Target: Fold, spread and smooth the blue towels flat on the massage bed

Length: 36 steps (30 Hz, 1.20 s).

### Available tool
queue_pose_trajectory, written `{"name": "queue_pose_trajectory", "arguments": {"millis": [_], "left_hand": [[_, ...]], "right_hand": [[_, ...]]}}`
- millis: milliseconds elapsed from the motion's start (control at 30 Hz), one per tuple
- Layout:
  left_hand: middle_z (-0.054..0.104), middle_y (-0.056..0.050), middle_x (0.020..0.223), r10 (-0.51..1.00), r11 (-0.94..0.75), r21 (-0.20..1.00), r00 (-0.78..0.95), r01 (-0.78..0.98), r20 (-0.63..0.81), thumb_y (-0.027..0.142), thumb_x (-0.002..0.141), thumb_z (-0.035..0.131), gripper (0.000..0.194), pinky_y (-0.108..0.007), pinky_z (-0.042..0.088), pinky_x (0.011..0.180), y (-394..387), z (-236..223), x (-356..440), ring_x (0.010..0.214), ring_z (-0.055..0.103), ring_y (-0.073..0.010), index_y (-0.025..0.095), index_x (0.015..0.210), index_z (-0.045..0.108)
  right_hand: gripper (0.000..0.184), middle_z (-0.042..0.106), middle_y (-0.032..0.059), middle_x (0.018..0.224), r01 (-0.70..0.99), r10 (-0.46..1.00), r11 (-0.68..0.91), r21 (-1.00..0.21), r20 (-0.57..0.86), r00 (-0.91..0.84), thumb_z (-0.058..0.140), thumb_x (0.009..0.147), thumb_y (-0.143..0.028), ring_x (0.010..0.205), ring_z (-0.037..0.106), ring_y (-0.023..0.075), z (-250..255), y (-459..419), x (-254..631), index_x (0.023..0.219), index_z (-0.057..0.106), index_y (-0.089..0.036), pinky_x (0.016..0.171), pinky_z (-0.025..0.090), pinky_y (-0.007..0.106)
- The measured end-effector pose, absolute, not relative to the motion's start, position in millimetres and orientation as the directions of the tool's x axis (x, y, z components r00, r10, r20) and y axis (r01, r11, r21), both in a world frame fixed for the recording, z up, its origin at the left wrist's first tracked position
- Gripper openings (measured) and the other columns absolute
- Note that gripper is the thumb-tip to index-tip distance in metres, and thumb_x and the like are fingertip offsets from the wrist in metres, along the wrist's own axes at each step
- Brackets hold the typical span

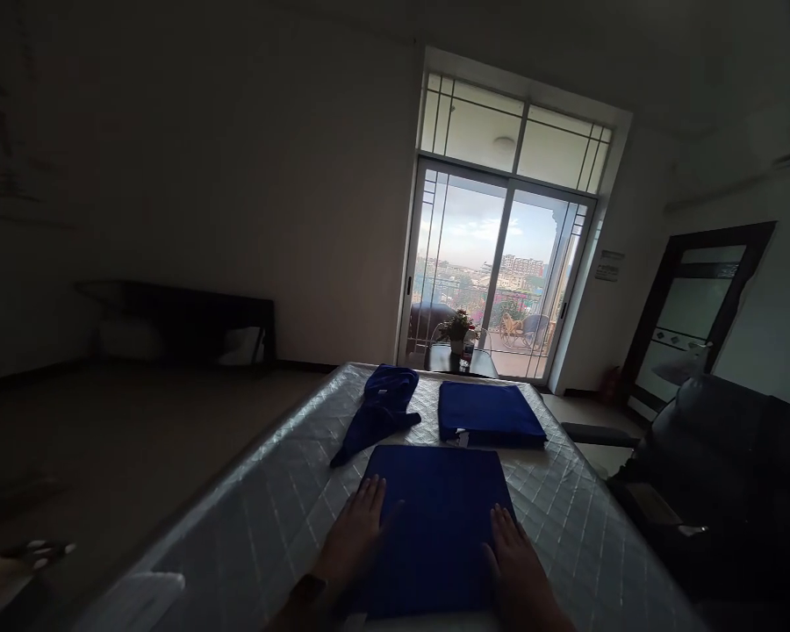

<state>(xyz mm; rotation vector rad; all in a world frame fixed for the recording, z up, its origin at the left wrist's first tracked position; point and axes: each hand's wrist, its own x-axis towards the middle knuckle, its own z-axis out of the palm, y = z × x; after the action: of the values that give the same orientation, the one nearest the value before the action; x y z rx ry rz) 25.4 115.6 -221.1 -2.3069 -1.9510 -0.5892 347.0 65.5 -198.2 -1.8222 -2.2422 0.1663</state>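
Note:
A dark blue folded cloth lies flat in front of me on a table with a shiny quilted cover. My left hand rests along its left edge, fingers stretched out, with a dark band on the wrist. On the opposite edge lies my right hand, its fingers also extended and the thumb on the cloth. Neither hand grips anything. Beyond, to the right, is a thicker folded blue cloth with a small white tag at its near edge. A loosely bunched blue cloth lies at the far left.
A small dark table with a potted plant and a bottle stands past the far edge, before sliding glass doors. A dark sofa is on the right. Something whitish lies at the near left corner.

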Motion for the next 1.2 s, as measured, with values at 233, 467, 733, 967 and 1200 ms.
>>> {"name": "queue_pose_trajectory", "arguments": {"millis": [233,467,733,967,1200], "left_hand": [[0.042,-0.016,0.159,0.923,-0.229,0.143,0.168,0.963,0.347,0.05,0.105,0.028,0.063,-0.056,0.032,0.122,109.3,-217.3,21.4,0.151,0.033,-0.0338,0.014,0.155,0.044],[0.037,-0.018,0.161,0.895,-0.372,0.194,0.295,0.908,0.335,0.06,0.104,0.028,0.072,-0.054,0.036,0.122,87.1,-207.7,96.7,0.15,0.035,-0.0336,0.011,0.155,0.042],[0.033,-0.013,0.163,0.748,-0.661,0.232,0.602,0.713,0.279,0.064,0.102,0.034,0.074,-0.052,0.034,0.123,51.6,-225.1,183.4,0.152,0.032,-0.0293,0.021,0.161,0.026],[0.031,-0.009,0.163,0.927,-0.346,0.207,0.298,0.915,0.229,0.066,0.101,0.035,0.071,-0.051,0.034,0.123,40.3,-232.5,58.4,0.151,0.033,-0.0302,0.024,0.159,0.03],[0.023,-0.01,0.166,0.981,-0.145,0.262,0.105,0.954,0.163,0.07,0.099,0.034,0.081,-0.051,0.031,0.124,18.1,-231.8,8.6,0.154,0.027,-0.0311,0.017,0.159,0.028]], "right_hand": [[0.067,0.022,0.0091,0.167,0.953,0.986,0.166,-0.254,0.044,-0.16,0.022,0.103,-0.043,0.156,0.016,0.0237,-192.8,58.9,349.8,0.16,0.03,-0.008,0.128,0.017,0.045],[0.067,0.024,0.0092,0.166,0.948,0.986,0.164,-0.272,0.084,-0.147,0.027,0.101,-0.041,0.156,0.019,0.0248,-204.5,63.3,354.3,0.16,0.032,-0.009,0.127,0.019,0.046],[0.061,0.024,0.0097,0.167,0.954,0.964,0.263,-0.141,0.062,-0.257,0.027,0.099,-0.028,0.156,0.017,0.025,-211.2,66.8,359.7,0.157,0.04,-0.013,0.127,0.018,0.045],[0.063,0.023,0.0083,0.168,0.961,0.973,0.229,-0.155,0.051,-0.224,0.022,0.101,-0.034,0.156,0.015,0.0228,-207.3,65.9,360.1,0.16,0.033,-0.012,0.127,0.018,0.044],[0.062,0.021,0.0108,0.167,0.957,0.976,0.218,-0.189,0.031,-0.216,0.023,0.102,-0.032,0.156,0.014,0.0231,-193.8,58.4,355.4,0.159,0.033,-0.008,0.128,0.016,0.044]]}}
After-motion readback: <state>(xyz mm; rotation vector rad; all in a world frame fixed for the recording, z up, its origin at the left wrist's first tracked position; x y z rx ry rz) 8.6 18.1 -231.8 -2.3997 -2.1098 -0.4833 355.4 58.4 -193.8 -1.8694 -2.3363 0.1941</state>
